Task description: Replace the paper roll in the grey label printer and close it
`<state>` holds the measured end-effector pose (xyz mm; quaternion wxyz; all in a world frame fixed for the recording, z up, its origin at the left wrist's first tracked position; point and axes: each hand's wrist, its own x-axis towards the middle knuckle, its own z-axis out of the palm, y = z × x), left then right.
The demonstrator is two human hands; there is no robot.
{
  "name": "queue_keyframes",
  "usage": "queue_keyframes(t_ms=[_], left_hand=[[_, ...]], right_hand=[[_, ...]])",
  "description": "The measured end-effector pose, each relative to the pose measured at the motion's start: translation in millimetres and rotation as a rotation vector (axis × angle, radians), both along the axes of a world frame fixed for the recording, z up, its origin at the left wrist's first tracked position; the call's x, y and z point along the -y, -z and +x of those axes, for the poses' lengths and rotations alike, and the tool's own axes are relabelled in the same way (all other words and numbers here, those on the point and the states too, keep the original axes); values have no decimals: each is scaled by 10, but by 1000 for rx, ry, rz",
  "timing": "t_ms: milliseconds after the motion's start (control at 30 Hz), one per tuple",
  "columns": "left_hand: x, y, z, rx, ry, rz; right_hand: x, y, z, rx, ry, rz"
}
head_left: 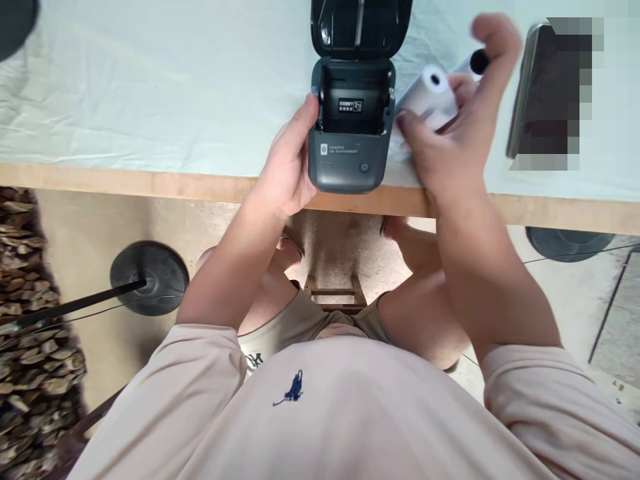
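A dark grey portable label printer (350,163) stands at the table's front edge with its glossy black lid (361,27) swung up and back. Its paper compartment shows bare inside, apart from a small printed sticker. My left hand (293,157) grips the printer's left side, thumb near the compartment's rim. To the right of the printer, my right hand (457,133) has its thumb and some fingers around a white paper roll (425,97); the index finger sticks up and away. A second white roll with a black core end (479,62) lies just behind, partly covered by that hand.
A phone-like dark slab (547,93), partly pixelated, lies at the right on the pale cloth (175,100). The table's wooden edge (150,185) runs across in front. Below are a round black stand base (149,277) and stacked split wood (30,333) at left.
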<state>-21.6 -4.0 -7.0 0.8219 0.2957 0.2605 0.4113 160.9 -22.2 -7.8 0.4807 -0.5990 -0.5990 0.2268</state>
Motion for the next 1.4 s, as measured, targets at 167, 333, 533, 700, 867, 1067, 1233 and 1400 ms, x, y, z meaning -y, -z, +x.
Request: queue_keyframes(t_ms=[167,333,533,700,867,1067,1233,1400], left_hand=[[24,-38,19,38,-50,30],[60,-59,46,30,-60,49],[124,-98,94,-45,-123,113],[138,-93,105,-78,-112,165],[102,-55,72,-58,-92,175],[81,-48,16,-64,-63,172],[94,-45,-4,-166,-57,186],[101,-81,-29,-203,8,217]], right_hand=[[-70,-168,-18,-659,-59,-40],[49,-404,-182,1,-102,249],[7,-417,-267,673,-157,162],[-39,-401,-248,773,-159,35],[-21,-416,-226,664,-182,137],[49,-387,-222,598,-299,315],[13,-294,-139,356,-111,396],[-103,-231,-116,29,-95,320]])
